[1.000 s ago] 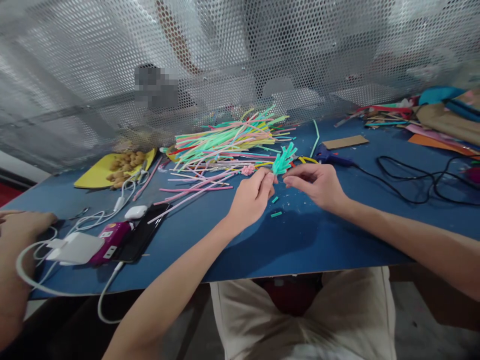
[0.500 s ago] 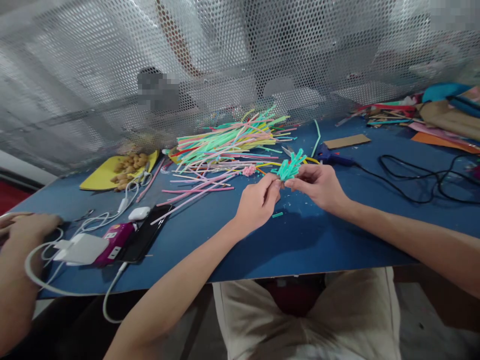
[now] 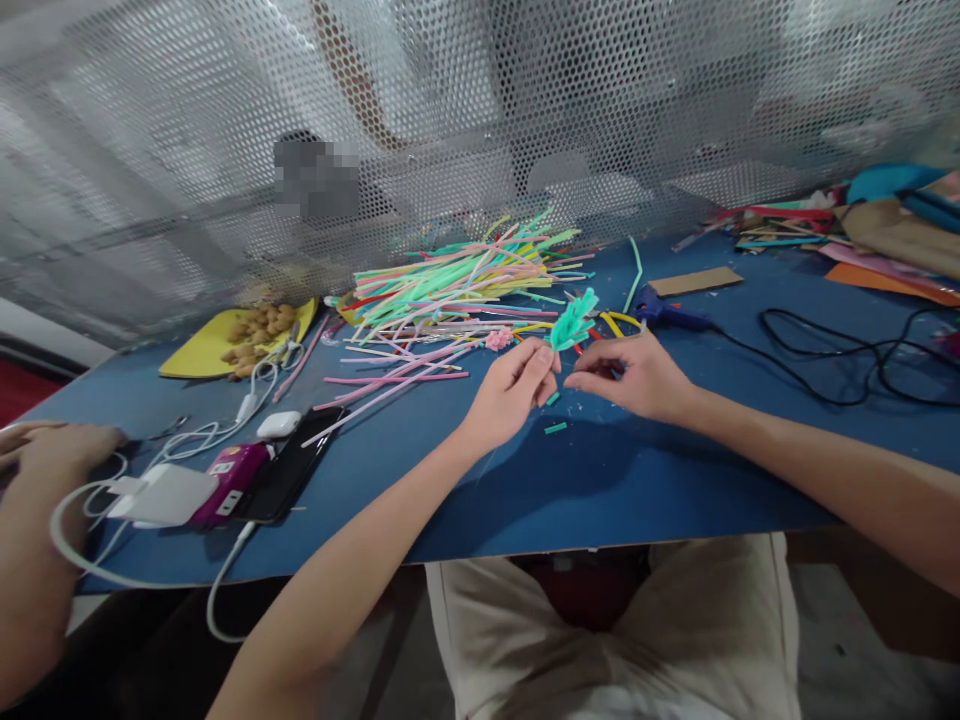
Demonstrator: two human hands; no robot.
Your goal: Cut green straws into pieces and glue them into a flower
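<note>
Pinched in my left hand (image 3: 514, 392) is the lower end of a bunch of teal pipe cleaners (image 3: 574, 322), whose bent tips fan out up and to the right. My right hand (image 3: 637, 375) hovers just right of the bunch, thumb and forefinger curved and a little apart, nothing visible between them. Below the hands, a short cut teal piece (image 3: 556, 428) lies on the blue table. A small pink fuzzy cluster (image 3: 498, 340) sits left of the bunch. Behind it spreads a big pile of pastel pipe cleaners (image 3: 457, 280).
A blue glue gun (image 3: 667, 310) with a black cord lies right, by a cardboard strip (image 3: 696, 282). At left are a black phone (image 3: 289, 470), a purple power adapter (image 3: 232, 485), white cables and another person's forearm (image 3: 45, 520). A perforated metal screen (image 3: 450, 130) stands behind.
My right hand has come off the teal bunch and its fingers have parted slightly. The bunch has shifted a little left and tilted in my left hand.
</note>
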